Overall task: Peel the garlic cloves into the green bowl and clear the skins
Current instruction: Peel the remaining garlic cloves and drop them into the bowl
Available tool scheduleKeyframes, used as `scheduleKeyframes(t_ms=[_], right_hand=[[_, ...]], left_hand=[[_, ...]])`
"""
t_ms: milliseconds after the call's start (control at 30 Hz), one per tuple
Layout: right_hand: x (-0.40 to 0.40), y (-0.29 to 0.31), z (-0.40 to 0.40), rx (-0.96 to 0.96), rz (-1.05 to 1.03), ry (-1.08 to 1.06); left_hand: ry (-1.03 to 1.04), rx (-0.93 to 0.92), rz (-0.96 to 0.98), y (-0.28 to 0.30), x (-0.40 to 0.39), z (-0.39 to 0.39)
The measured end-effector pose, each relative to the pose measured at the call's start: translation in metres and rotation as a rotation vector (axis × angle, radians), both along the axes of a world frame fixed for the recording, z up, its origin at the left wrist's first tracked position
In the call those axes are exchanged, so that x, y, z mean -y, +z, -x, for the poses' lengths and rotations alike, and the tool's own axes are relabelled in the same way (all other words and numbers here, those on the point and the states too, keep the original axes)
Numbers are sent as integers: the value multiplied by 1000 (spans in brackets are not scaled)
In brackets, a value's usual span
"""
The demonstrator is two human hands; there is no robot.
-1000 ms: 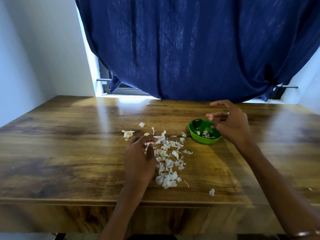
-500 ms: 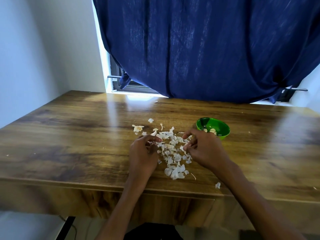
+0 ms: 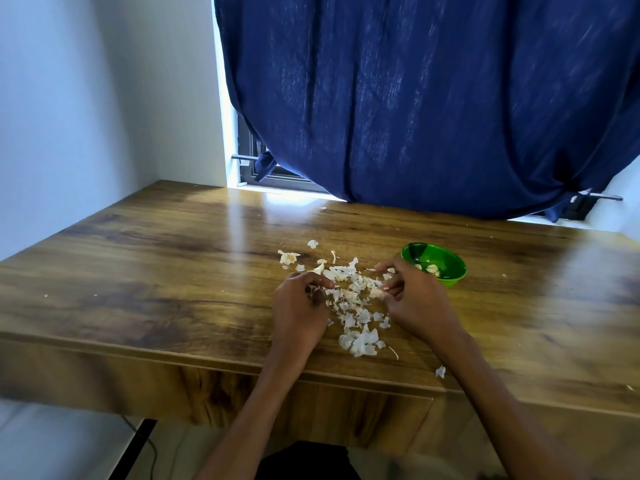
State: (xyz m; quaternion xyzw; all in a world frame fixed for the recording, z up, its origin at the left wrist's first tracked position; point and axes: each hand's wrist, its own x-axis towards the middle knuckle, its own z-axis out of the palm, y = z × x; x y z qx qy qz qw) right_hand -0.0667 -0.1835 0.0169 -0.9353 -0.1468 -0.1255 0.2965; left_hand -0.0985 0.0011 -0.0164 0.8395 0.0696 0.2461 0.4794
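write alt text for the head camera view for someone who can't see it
Two hands work in a scatter of white garlic skins on a wooden table: the left hand and right hand each have fingers curled in the pile. A green bowl holding peeled cloves sits just beyond the right hand, before a dark blue curtain.

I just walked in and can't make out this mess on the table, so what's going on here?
A person is peeling garlic at a wooden table. Both hands are down in a scatter of papery skins: the left hand has its fingers curled around some bits of skin, and the right hand pinches a pale piece at its fingertips. A green bowl just beyond the right hand holds a few peeled cloves. The skins have not been cleared yet.
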Motion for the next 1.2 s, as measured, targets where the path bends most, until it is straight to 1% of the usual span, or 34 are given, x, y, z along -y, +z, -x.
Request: scheduleKeyframes(t_ms=[67, 200, 300, 333, 433, 533, 633, 733, 800, 900, 967, 1100, 1200], right_hand=[[4, 1, -3, -9, -121, -11], [11, 4, -1, -171, -501, 75], [11, 4, 1, -304, -729, 120], [9, 5, 1, -354, -816, 125], [6, 5, -3, -477, -1075, 139], [4, 1, -6, -507, -1189, 153], [2, -7, -7, -509, -1173, 196], [6, -15, -9, -480, -1086, 255], [8, -18, -8, -382, -960, 276], [6, -20, -5, -96, -693, 257], [1, -21, -2, 33, -579, 230], [-5, -22, 4, 161, -512, 177], [-5, -22, 5, 197, -480, 171]], left_hand=[[-2, 27, -34, 0, 1, -1], [-16, 145, -166, 2, 7, -3], [-59, 210, -271, 3, 12, -9], [-103, 208, -264, 4, 14, -10], [-255, 220, -159, 6, 21, -13], [-327, 271, -114, 11, 26, -17], [-281, 319, -131, 11, 29, -26], [-242, 371, -105, 10, 28, -30], [-253, 365, -71, 12, 25, -31], [-286, 338, -29, 14, 23, -31], [-318, 278, 24, 14, 22, -31], [-327, 194, 95, 13, 23, -34], [-312, 168, 102, 13, 22, -35]])
